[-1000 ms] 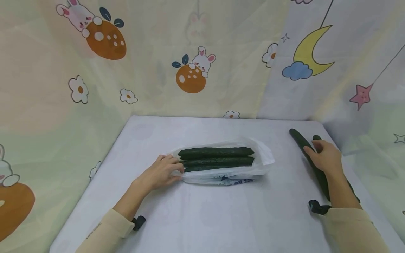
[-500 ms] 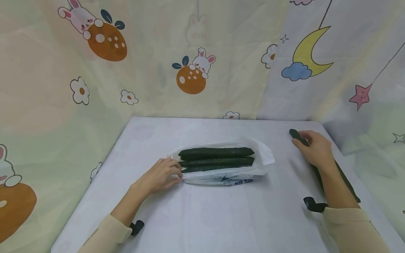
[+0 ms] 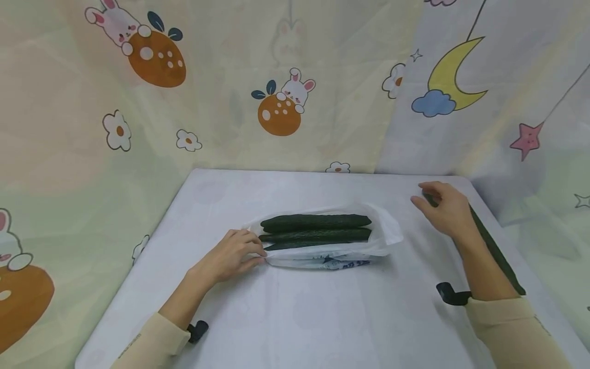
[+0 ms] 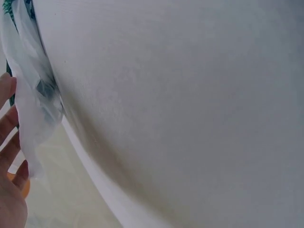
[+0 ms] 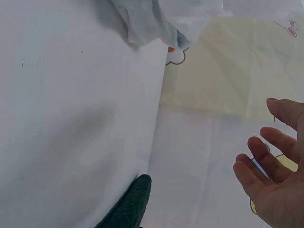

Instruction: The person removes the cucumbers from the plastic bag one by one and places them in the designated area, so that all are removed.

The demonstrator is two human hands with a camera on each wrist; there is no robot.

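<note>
Three dark green cucumbers (image 3: 315,222) lie side by side in a white plastic bag (image 3: 387,233), its mouth turned upward. At the bag's left end my left hand (image 3: 237,252) holds the rim between thumb and fingers; the left wrist view shows those fingers (image 4: 10,154) along the thin plastic (image 4: 35,104). Two more cucumbers are at the right side of the table. My right hand (image 3: 444,209) hovers at the far end of one cucumber (image 3: 430,199), mostly hidden by the hand and arm; its fingers are apart and hold nothing. The other cucumber (image 3: 495,251) shows beyond the forearm.
A white cloth covers the table (image 3: 318,318). Printed fabric with rabbits, flowers and a moon (image 3: 454,77) hangs behind and along the sides. Each wrist wears a small black camera, the left one (image 3: 198,331) near the table's front.
My right hand has moved left and away from me, from above the two right-hand cucumbers to the left one's far tip. My left hand stays at the bag.
</note>
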